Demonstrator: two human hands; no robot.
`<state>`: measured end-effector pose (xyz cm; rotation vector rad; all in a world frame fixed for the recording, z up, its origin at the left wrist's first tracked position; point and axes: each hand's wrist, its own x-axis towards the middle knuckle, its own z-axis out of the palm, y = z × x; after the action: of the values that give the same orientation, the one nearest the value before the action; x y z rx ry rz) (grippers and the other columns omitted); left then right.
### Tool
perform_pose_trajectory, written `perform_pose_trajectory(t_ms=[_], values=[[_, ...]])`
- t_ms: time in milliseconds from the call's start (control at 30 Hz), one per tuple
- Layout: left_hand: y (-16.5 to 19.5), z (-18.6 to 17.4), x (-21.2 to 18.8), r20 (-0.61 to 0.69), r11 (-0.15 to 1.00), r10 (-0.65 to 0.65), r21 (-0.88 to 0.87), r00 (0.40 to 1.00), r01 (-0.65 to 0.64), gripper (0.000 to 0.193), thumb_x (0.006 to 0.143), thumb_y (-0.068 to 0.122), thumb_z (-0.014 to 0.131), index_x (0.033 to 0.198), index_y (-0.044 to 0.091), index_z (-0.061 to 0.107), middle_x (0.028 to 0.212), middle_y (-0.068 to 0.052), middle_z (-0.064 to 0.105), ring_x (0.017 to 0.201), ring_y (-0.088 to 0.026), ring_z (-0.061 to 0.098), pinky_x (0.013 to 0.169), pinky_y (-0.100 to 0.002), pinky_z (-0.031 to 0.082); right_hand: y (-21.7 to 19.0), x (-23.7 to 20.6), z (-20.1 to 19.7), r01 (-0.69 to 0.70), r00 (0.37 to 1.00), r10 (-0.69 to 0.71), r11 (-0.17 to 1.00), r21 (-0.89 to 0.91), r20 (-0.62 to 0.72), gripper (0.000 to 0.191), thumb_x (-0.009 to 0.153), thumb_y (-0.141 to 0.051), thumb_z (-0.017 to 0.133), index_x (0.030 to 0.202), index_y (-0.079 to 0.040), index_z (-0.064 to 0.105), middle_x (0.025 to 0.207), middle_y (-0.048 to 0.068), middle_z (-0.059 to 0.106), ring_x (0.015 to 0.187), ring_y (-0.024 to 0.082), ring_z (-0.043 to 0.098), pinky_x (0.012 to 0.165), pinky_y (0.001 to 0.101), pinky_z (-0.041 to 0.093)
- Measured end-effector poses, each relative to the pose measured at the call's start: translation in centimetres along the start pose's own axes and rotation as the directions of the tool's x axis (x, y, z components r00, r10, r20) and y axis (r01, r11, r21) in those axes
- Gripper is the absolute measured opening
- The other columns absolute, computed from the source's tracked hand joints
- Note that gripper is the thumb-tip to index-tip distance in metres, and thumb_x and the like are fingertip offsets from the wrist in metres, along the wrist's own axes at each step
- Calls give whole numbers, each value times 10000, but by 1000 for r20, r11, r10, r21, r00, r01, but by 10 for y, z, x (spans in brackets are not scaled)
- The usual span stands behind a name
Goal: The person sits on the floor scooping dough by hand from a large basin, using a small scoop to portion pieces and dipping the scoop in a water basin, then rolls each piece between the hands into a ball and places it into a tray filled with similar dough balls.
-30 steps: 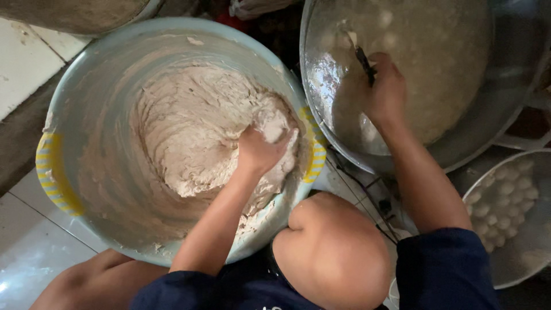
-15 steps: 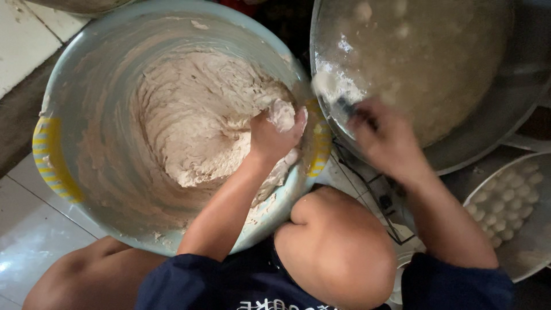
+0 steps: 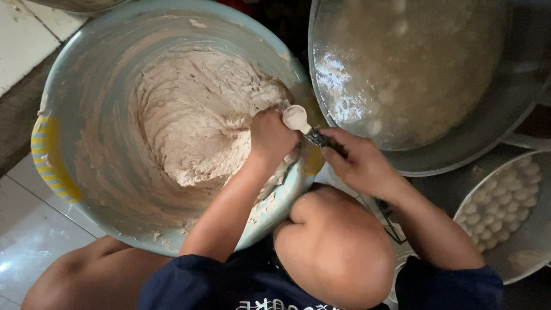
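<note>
Head view: you look straight down past your knees at three vessels on a tiled floor.
Basin: the big pale plastic basin with a yellow patterned rim fills the left half of the picture, its walls smeared.
Dough: the soft beige dough lies heaped against the basin's far and right wall, with a scooped hollow near the middle.
Left hand: your left hand is buried in the dough at the basin's right edge, fingers curled shut around a lump of it.
Spoon: the small spoon hangs just above the basin's right rim, its bowl touching your left hand.
Right hand: your right hand pinches the spoon's dark handle, closed on it.
Pot: the wide metal pot of cloudy water sits at the upper right, pale balls floating in it.
Tray: the round tray of finished white balls sits at the lower right edge.
Step, as I judge it: forming a ball.
Next move, likely: squeeze a portion up from your fist and cut it free with the spoon, keeping the spoon edge close to your thumb.
</note>
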<state>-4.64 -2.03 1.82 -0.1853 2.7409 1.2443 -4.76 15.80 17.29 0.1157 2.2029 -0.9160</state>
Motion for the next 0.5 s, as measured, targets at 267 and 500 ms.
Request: perform_pose_trajectory(t_ms=[267, 500], values=[[11, -7, 1, -130, 982, -188, -35, 974, 185, 585, 797, 417, 852, 1139, -32, 698, 1089, -252, 710, 979, -420, 686, 910, -444, 560, 44, 52, -35, 305, 890, -297, 952, -34, -346, 479, 990, -79, 635, 1462, -44, 568, 1106, 159, 708, 918, 161, 657, 811, 312, 544], [-1, 0, 1, -274, 960, 61, -246, 960, -131, 293, 884, 271, 781, 1053, 38, 723, 1005, -160, 756, 920, -387, 737, 849, -414, 595, 44, 60, -54, 285, 837, -332, 943, -170, -436, 421, 1039, -35, 635, 1458, -41, 597, 1228, 200, 706, 1010, 212, 701, 858, 340, 556]])
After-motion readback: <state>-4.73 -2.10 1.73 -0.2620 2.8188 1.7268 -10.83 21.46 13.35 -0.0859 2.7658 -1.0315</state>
